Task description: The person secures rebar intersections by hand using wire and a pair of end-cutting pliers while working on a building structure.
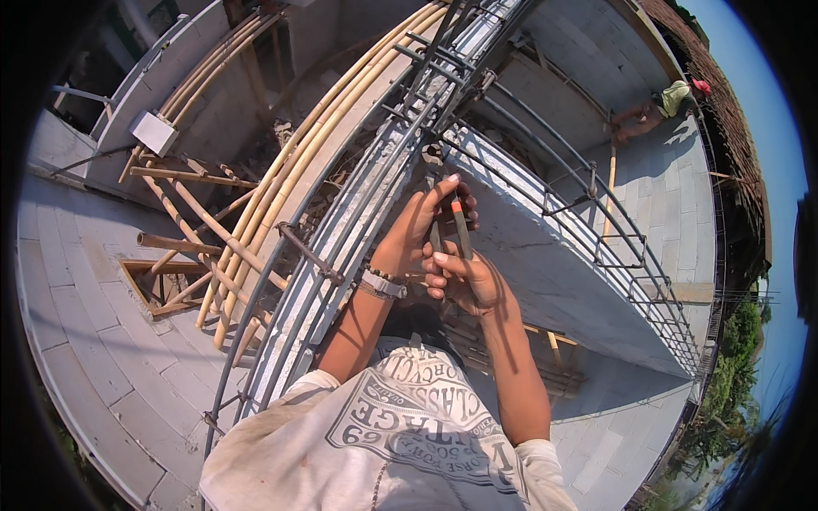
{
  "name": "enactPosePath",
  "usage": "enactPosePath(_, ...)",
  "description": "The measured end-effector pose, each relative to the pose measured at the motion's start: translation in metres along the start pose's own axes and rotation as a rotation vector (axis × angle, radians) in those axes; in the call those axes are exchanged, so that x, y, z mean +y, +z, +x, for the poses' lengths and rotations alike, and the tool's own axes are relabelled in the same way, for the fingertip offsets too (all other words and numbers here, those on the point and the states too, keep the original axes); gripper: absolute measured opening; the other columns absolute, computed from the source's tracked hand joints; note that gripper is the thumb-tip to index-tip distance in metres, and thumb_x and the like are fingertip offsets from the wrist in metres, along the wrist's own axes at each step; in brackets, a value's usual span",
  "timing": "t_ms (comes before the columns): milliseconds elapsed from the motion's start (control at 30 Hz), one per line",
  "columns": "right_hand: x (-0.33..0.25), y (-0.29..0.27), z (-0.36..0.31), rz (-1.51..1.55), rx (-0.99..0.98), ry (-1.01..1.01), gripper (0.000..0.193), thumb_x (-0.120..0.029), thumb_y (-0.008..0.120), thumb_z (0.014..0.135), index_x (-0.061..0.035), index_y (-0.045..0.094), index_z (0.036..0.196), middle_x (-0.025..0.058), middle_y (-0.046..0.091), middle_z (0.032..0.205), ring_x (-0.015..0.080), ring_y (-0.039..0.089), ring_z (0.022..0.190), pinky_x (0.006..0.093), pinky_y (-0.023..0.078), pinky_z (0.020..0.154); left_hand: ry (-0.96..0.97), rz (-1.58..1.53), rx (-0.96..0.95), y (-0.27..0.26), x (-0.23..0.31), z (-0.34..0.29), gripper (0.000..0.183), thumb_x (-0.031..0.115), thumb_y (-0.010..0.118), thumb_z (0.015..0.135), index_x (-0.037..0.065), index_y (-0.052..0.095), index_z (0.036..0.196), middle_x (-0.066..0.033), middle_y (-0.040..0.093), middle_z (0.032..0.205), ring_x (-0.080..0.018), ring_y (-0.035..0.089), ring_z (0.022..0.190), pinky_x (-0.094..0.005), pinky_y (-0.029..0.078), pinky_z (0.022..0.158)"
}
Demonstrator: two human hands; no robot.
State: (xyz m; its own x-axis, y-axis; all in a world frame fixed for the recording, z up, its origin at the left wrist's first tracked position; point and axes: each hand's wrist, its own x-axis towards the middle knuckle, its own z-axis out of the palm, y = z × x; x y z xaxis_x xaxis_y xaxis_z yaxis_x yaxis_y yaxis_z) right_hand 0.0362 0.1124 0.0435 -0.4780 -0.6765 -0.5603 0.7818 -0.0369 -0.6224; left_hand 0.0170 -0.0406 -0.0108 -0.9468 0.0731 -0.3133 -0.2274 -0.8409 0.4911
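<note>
Fingers of the left hand (417,226) are curled closed around the upper part of a dark metal tool (436,217), apparently pincers, with the index finger stretched up along it toward the tool's head. That head sits just above the fingertips, against the rebar cage (400,145) on top of the concrete wall (528,247); whether it is gripping a tie wire there is too small to tell. The right hand (469,277), just below and to the right of the left, is closed around the lower part of the tool, and an orange-tipped handle (460,226) stands up out of its fist between the two hands. Both hands touch each other around the tool.

The left forearm rises from the lower middle, wrist bent slightly, with a beaded bracelet and a metal wristband (381,283) just below the hand. The right forearm comes up steeply from the lower right, elbow low near the white printed shirt (409,426).

Left of the grip, bamboo poles (281,179) run alongside the cage. Well apart, up to the right, another person (660,106) crouches on the grey block wall (673,187).
</note>
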Motion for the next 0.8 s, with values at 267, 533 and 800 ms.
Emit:
enactPosePath(267,-0.020,-0.007,-0.012,-0.081,0.044,0.042,0.032,-0.021,0.073,0.094,0.0016,0.060,0.112,0.0067,0.058,0.090,0.0148,0.058,0.073,0.0327,0.050,0.063,-0.042,-0.512,-0.379,0.015,-0.003,0.015,0.034,0.032,0.064,0.105,0.015,0.052,0.078,0.0051,0.041,0.065,-0.0086,0.044,0.062,-0.0276,0.042,0.064)
enactPosePath(533,-0.075,0.012,-0.043,-1.205,0.262,-0.015,0.049,-0.036,0.078,0.090,0.0050,0.059,0.108,0.0153,0.066,0.086,0.0323,0.069,0.081,0.0421,0.057,0.070,0.090,-0.466,-0.044,0.049,-0.006,0.013,0.020,0.021,0.069,0.101,0.010,0.057,0.090,0.0055,0.035,0.067,-0.0084,0.038,0.060,-0.0269,0.038,0.060)
enactPosePath(800,-0.029,0.044,-0.037,-1.940,0.784,-0.483,0.034,-0.010,0.068,0.083,0.0045,0.052,0.109,0.0264,0.059,0.104,0.0461,0.063,0.099,0.0524,0.053,0.081,0.145,-0.487,0.198,0.072,-0.011,0.019,0.030,0.028,0.070,0.101,0.011,0.053,0.083,0.0036,0.037,0.068,-0.0089,0.039,0.056,-0.0293,0.040,0.052)
